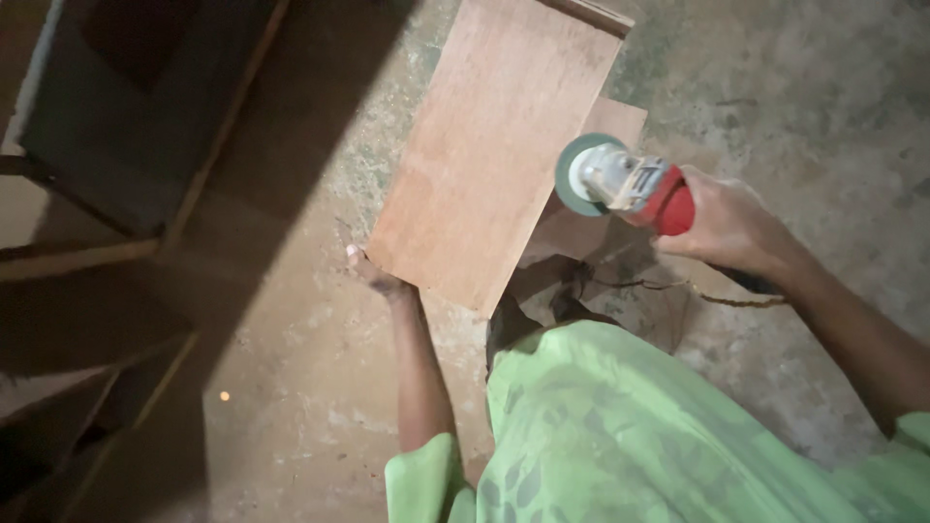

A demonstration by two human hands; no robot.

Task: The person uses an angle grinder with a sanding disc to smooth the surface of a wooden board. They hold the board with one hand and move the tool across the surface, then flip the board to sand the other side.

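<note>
Plywood panel (494, 145): reddish-brown, flat, rectangular, smooth face up, tilted away from the person, near corner at the left hand (380, 281). Left hand grips that lower corner, fingers mostly hidden under the edge; how tightly it closes cannot be told.

Right hand (728, 228) wrapped fully around the red body of an angle grinder (630, 184), grey head and round greenish disc pointing toward the panel's right edge; disc just beside the edge, contact not clear.

A second, smaller board (620, 121) peeks out behind the panel, above the grinder. Beyond the right hand, a thin cord or crack (668, 286) runs over the concrete floor (814, 97), dusty and blotched. Left of the left hand, dark wooden frames (116, 136) stand in shadow. Below both hands, a green patterned shirt (620, 426) fills the near view and hides the floor beneath
</note>
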